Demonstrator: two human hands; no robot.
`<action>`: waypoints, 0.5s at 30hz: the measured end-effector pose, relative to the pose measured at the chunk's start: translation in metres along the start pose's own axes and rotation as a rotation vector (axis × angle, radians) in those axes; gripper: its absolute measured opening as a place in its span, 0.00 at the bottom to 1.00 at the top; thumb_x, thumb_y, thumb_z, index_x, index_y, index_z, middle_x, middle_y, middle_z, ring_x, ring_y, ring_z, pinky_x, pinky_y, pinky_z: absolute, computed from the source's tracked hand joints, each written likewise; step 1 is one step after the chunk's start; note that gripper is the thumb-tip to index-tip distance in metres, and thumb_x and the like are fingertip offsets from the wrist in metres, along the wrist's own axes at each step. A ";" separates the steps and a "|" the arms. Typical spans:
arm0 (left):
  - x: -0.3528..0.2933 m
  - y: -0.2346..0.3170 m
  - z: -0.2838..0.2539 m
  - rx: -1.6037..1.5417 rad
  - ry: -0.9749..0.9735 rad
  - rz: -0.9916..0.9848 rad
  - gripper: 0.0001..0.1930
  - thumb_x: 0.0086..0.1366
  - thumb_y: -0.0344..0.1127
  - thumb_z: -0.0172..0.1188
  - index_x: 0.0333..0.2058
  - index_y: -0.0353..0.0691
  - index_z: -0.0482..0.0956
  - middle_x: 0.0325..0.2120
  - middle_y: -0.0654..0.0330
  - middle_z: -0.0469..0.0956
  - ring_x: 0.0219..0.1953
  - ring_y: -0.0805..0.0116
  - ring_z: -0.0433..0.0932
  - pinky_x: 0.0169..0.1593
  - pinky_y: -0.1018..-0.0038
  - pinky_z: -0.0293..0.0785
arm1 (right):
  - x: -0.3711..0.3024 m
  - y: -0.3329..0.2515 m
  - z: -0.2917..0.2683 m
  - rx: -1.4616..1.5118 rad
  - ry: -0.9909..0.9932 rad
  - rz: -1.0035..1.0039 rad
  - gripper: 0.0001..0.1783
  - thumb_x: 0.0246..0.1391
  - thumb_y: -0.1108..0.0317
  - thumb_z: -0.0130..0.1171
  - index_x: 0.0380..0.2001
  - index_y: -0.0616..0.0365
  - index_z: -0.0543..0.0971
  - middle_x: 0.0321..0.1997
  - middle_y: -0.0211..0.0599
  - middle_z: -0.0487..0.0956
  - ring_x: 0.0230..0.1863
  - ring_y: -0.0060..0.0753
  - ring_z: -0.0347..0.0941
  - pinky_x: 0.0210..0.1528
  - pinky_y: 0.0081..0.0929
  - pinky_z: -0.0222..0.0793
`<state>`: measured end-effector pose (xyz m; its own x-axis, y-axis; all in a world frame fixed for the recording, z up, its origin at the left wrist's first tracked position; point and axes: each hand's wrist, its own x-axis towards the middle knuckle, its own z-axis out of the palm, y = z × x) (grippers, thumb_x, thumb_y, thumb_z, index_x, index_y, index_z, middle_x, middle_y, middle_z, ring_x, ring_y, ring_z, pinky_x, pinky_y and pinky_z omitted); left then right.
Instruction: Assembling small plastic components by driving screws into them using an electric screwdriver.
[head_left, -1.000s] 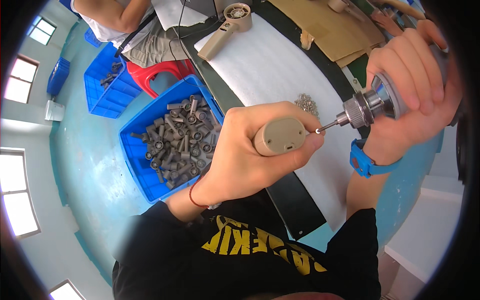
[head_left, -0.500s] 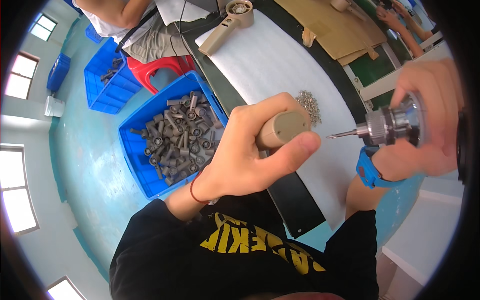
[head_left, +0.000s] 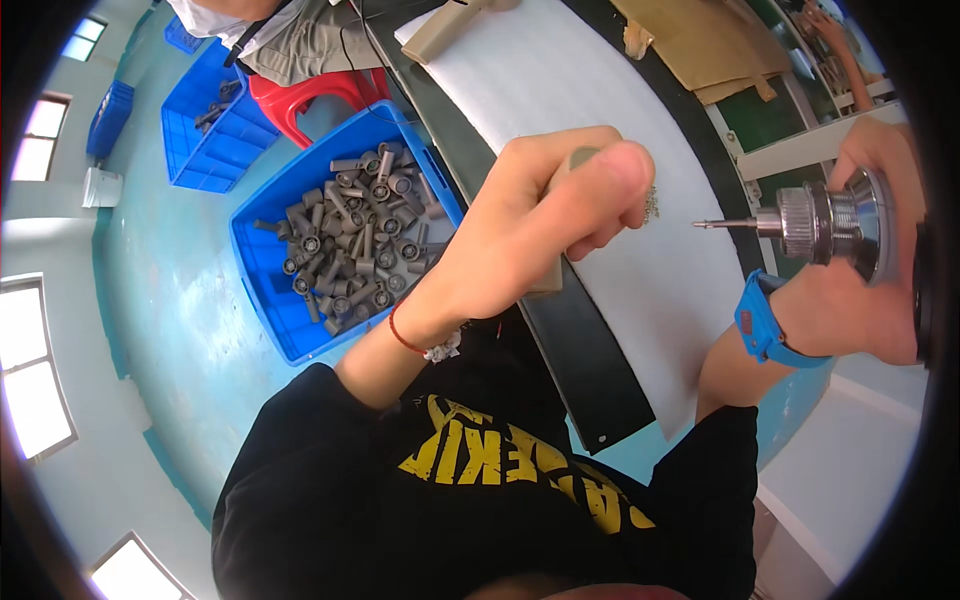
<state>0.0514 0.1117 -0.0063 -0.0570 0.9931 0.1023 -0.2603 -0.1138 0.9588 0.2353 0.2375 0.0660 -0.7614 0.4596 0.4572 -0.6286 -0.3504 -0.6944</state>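
Note:
My left hand (head_left: 545,205) is wrapped around a taupe handheld fan (head_left: 545,281), above the near side of the workbench. Fingers and thumb cover most of the fan, so only small parts of its body show. At the right, my right hand (head_left: 868,308) grips an electric screwdriver (head_left: 808,223) with a silver collar. Its thin bit points left toward my left hand, with a gap between them. Partly hidden behind my left fingers, a pile of small screws (head_left: 651,206) lies on the white padded sheet (head_left: 600,90).
Left of the bench stands a blue bin (head_left: 268,312) full of taupe fan bodies. Another fan (head_left: 447,32) lies on the sheet's far end. Beyond are cardboard (head_left: 705,45), a red stool (head_left: 292,98), a seated person (head_left: 325,45) and another person's arm (head_left: 845,50).
My left hand has turned and risen, hiding the fan's flat end that showed before. The screwdriver has moved slightly right, away from the fan. The view has shifted a little.

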 end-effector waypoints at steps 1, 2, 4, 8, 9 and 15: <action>0.001 -0.004 -0.004 0.009 -0.047 0.043 0.25 0.67 0.55 0.46 0.28 0.35 0.74 0.19 0.65 0.68 0.23 0.79 0.64 0.29 0.81 0.60 | -0.002 -0.003 -0.004 -0.003 -0.003 0.000 0.10 0.61 0.64 0.47 0.36 0.60 0.70 0.13 0.24 0.65 0.13 0.19 0.62 0.19 0.16 0.64; 0.000 -0.008 -0.006 0.021 -0.091 0.088 0.32 0.67 0.64 0.42 0.32 0.35 0.74 0.20 0.63 0.69 0.23 0.77 0.66 0.31 0.81 0.62 | -0.001 -0.004 -0.005 -0.005 -0.010 0.000 0.10 0.61 0.64 0.47 0.36 0.60 0.70 0.13 0.24 0.65 0.13 0.19 0.62 0.19 0.16 0.64; -0.003 -0.020 -0.005 -0.004 -0.062 0.089 0.32 0.66 0.65 0.44 0.36 0.35 0.73 0.25 0.61 0.71 0.28 0.75 0.69 0.35 0.78 0.64 | -0.014 -0.027 -0.024 -0.012 -0.025 -0.002 0.10 0.61 0.64 0.47 0.36 0.60 0.70 0.13 0.24 0.64 0.13 0.19 0.62 0.19 0.16 0.64; -0.011 -0.018 -0.001 -0.033 -0.147 0.108 0.30 0.64 0.61 0.55 0.47 0.35 0.69 0.38 0.55 0.73 0.41 0.71 0.73 0.46 0.71 0.67 | 0.002 0.000 0.004 -0.048 -0.039 -0.028 0.10 0.61 0.64 0.47 0.36 0.60 0.71 0.13 0.24 0.64 0.13 0.19 0.61 0.20 0.16 0.63; -0.011 -0.023 0.000 -0.123 -0.150 0.103 0.28 0.62 0.54 0.62 0.47 0.35 0.68 0.34 0.58 0.75 0.39 0.71 0.75 0.43 0.72 0.69 | 0.002 0.001 0.005 -0.054 -0.044 -0.033 0.10 0.61 0.63 0.46 0.36 0.60 0.71 0.13 0.24 0.64 0.13 0.19 0.61 0.20 0.16 0.63; -0.007 -0.011 0.005 0.048 -0.165 0.115 0.19 0.62 0.48 0.63 0.37 0.36 0.72 0.23 0.63 0.75 0.26 0.74 0.74 0.31 0.80 0.67 | 0.001 0.003 0.007 -0.079 -0.064 -0.047 0.11 0.61 0.63 0.46 0.37 0.60 0.71 0.13 0.24 0.63 0.14 0.19 0.61 0.20 0.17 0.62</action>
<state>0.0595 0.1060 -0.0166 0.0764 0.9652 0.2499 -0.2150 -0.2288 0.9494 0.2309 0.2310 0.0685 -0.7418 0.4197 0.5230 -0.6509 -0.2633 -0.7120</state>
